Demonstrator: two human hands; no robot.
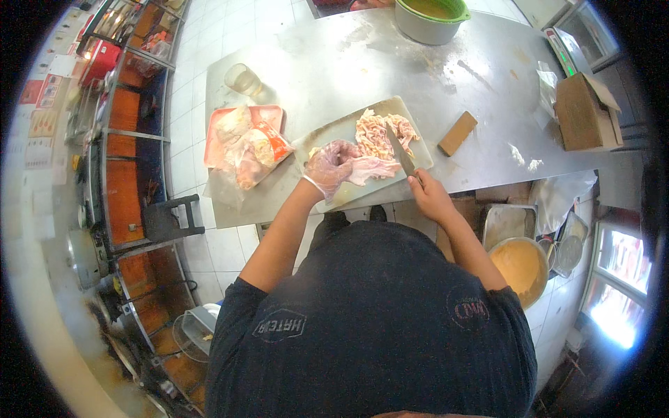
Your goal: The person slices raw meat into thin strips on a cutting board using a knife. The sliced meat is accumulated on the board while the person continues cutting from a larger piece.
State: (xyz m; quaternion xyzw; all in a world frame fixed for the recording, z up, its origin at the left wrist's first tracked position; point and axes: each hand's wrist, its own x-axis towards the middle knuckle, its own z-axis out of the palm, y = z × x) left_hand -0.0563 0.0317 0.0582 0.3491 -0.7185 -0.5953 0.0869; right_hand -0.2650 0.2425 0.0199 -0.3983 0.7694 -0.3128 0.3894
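Note:
My left hand, in a clear plastic glove, grips one end of a flat piece of pale pink raw meat. The piece lies on a whitish cutting board. My bare right hand is closed around the handle of a knife, whose blade points away from me over the board. Cut strips of raw meat or skin lie heaped at the board's far side, beside the blade. What my left fingers do under the meat is partly hidden.
A pink tray with bagged raw meat stands left of the board, a glass behind it. Right of the board lies a brown block. A pot with a green rim stands at the far edge, a cardboard box at far right.

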